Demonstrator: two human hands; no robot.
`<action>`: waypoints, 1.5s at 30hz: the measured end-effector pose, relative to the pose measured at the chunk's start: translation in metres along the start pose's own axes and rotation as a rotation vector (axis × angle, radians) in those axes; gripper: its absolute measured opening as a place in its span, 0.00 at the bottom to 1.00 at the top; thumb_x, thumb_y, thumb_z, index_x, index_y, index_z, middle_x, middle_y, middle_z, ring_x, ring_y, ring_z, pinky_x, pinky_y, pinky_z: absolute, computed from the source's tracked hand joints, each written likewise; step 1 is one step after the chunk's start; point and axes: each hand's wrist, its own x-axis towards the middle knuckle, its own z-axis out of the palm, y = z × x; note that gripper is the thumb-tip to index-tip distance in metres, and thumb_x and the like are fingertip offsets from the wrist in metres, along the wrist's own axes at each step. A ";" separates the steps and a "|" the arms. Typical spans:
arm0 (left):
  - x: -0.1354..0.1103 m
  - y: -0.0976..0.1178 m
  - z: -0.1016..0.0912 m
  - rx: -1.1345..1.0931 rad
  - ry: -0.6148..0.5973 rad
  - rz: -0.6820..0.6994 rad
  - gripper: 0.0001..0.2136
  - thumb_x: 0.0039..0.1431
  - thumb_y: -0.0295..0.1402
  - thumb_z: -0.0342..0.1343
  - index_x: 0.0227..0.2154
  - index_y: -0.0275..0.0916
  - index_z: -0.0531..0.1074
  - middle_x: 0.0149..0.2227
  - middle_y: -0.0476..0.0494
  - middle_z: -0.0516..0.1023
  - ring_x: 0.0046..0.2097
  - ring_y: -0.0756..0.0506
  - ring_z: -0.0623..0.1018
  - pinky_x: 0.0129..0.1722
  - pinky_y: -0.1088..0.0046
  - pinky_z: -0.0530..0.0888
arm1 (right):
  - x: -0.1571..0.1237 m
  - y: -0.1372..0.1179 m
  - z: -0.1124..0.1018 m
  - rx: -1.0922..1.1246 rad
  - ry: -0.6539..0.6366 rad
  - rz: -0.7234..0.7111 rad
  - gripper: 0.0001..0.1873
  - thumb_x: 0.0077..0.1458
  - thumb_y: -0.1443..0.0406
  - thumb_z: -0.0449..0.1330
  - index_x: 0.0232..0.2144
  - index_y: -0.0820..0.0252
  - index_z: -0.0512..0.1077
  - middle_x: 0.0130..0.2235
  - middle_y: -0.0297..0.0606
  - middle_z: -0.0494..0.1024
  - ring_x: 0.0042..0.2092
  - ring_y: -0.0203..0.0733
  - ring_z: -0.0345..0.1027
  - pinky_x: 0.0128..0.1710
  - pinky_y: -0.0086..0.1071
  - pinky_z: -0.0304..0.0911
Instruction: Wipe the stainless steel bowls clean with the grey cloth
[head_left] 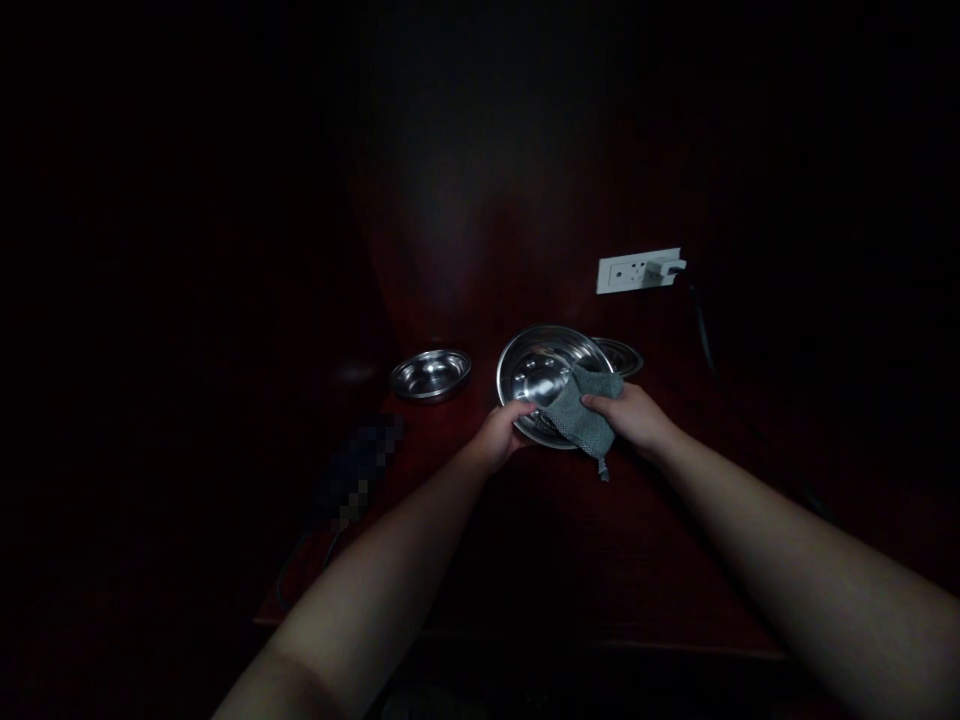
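A shiny metal bowl (541, 365) is held tilted above the dark red table, its inside facing me. My left hand (504, 434) grips its lower left rim, thumb over the edge. In my right hand (634, 415) is a grey-green cloth (589, 415), pressed between thumb and fingers at the bowl's right side. The cloth covers part of the bowl's inside, and a small loop or tail hangs from its lower corner. Most fingers of my right hand are hidden behind the cloth and bowl.
Another metal bowl (431, 376) stands to the left on the table (525, 570). Partly hidden behind the held bowl is a round metal dish (626, 357). A white wall socket (637, 271) holds a plug with a dark cable (703, 325). A dark, blurred object (360, 460) lies at left.
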 end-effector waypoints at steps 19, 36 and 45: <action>0.001 0.002 -0.002 0.051 -0.064 0.092 0.17 0.44 0.30 0.57 0.40 0.32 0.72 0.40 0.37 0.78 0.43 0.39 0.77 0.46 0.57 0.71 | 0.001 0.002 0.002 0.093 -0.028 0.027 0.12 0.43 0.67 0.61 0.35 0.61 0.73 0.40 0.42 0.78 0.39 0.45 0.73 0.43 0.39 0.67; 0.001 0.002 -0.004 0.074 -0.029 0.055 0.17 0.45 0.30 0.55 0.40 0.31 0.71 0.38 0.36 0.78 0.41 0.39 0.77 0.46 0.56 0.71 | 0.000 0.000 0.002 0.102 -0.030 0.052 0.11 0.44 0.67 0.60 0.34 0.62 0.72 0.39 0.43 0.77 0.38 0.43 0.72 0.41 0.37 0.66; 0.002 0.001 -0.005 0.061 -0.018 0.051 0.16 0.45 0.31 0.55 0.39 0.30 0.71 0.34 0.36 0.79 0.39 0.40 0.77 0.44 0.57 0.72 | 0.002 0.002 0.002 0.107 -0.019 0.046 0.11 0.44 0.66 0.60 0.34 0.62 0.73 0.38 0.42 0.78 0.37 0.43 0.72 0.40 0.37 0.67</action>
